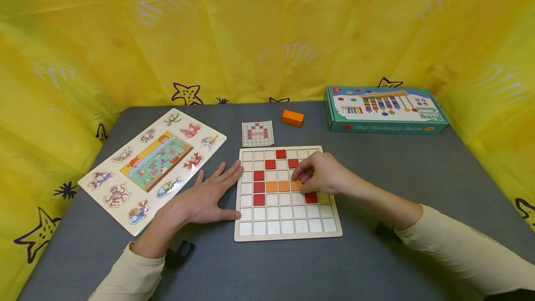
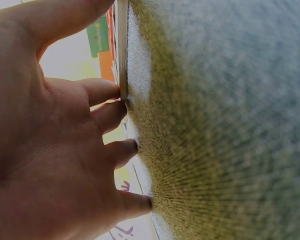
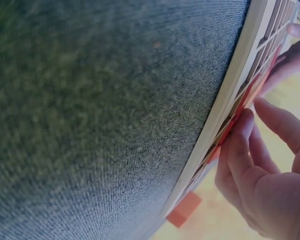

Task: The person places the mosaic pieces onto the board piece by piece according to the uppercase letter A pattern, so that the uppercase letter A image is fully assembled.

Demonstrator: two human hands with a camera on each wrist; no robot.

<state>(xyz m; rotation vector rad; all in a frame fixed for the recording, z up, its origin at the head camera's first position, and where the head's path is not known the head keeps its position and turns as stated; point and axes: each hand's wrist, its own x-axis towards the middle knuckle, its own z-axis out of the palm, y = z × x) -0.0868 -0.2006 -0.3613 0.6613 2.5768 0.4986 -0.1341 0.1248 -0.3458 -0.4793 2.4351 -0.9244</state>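
Observation:
A wooden grid board [image 1: 288,236] with white cells lies in front of me, holding several red tiles [image 1: 259,175] and a short row of orange tiles [image 1: 277,186]. At the right end of that row, my right hand [image 1: 323,173] pinches an orange tile [image 1: 296,185] low over its cell; the fingers partly cover it. My left hand [image 1: 205,199] lies with spread fingers, thumb and fingertips touching the board's left edge. In the left wrist view, the straight fingers [image 2: 120,152] reach the table. A small pattern card [image 1: 257,143] with a matching grid lies behind the board.
An orange block [image 1: 292,118] stands behind the board, right of the card. At the back right is a Ring Challenge Game box [image 1: 386,110]. A sea-creature puzzle board [image 1: 121,145] lies at the left, close to my left forearm. Yellow cloth [image 1: 251,27] hangs around the grey table [image 1: 376,264].

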